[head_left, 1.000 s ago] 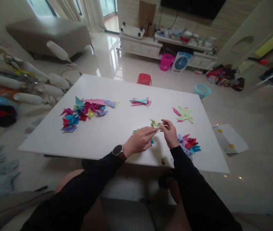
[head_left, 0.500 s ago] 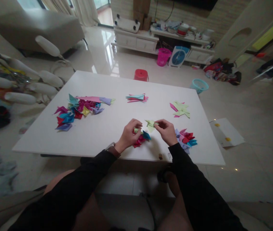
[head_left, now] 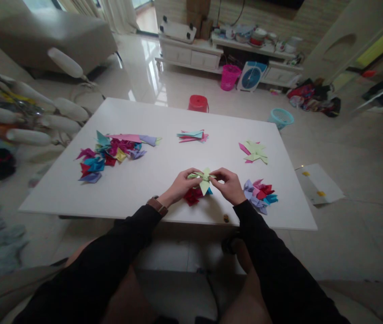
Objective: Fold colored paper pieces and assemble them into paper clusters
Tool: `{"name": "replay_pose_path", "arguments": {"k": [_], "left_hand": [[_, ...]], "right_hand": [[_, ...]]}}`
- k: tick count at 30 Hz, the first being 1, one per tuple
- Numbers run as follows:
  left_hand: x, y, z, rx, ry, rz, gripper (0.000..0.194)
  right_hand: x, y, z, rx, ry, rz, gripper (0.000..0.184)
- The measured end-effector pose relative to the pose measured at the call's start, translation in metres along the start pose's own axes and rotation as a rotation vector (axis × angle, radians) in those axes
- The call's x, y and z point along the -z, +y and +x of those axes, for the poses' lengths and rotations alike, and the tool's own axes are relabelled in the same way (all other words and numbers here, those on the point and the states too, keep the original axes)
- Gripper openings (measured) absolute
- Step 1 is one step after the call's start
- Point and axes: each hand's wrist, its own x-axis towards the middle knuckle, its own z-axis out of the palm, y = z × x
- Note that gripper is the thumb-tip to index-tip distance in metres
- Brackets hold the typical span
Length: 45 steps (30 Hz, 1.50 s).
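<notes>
Both hands hold a light green origami crane (head_left: 205, 186) above the near middle of the white table (head_left: 164, 117). My left hand (head_left: 184, 185) pinches its left point, fingers closed. On the other side, the thumb and fingertips of my right hand (head_left: 228, 183) close on its right point. Its pointed flaps stick up and down between the hands. Just beneath lie a magenta folded paper piece (head_left: 193, 196) and a blue one (head_left: 209, 191), both partly covered.
Colourful folded papers (head_left: 120, 147) lie heaped at the left. A stack of flat folded papers (head_left: 191, 136) sits at the back middle. To the right are green and pink folded papers (head_left: 255, 151) and a mixed pile (head_left: 262, 195). A small brown object (head_left: 225, 218) rests near the front edge.
My left hand has come to the green crane, which only my right hand gripped before. The crane has moved slightly left and now spreads open between both hands.
</notes>
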Motion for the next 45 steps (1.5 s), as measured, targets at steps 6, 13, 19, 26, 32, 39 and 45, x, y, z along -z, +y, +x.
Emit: {"name": "replay_pose_path", "arguments": {"k": [6,13,19,26,32,39,45], "left_hand": [[0.001,0.003,-0.001,-0.033,0.024,0.060,0.032],[0.003,0.000,0.000,-0.058,0.024,0.049,0.036],[0.004,0.000,0.001,-0.087,0.014,0.042,0.040],[0.003,0.003,0.001,-0.067,0.014,0.083,0.031],[0.002,0.010,-0.002,-0.078,0.052,0.192,0.029],[0.004,0.005,0.001,-0.048,0.035,0.108,0.030],[-0.002,0.005,-0.002,0.045,-0.054,-0.033,0.035]], "right_hand": [[0.000,-0.005,-0.001,0.008,-0.029,0.037,0.022],[0.000,-0.005,0.000,0.033,-0.012,-0.016,0.024],[0.000,-0.004,0.001,-0.029,0.007,-0.026,0.027],[-0.001,0.000,0.000,-0.115,0.021,0.029,0.023],[-0.003,0.004,0.000,-0.151,0.005,0.070,0.024],[-0.005,0.009,-0.001,-0.166,0.009,0.145,0.025],[-0.004,0.006,0.000,-0.168,0.031,0.131,0.025]]}}
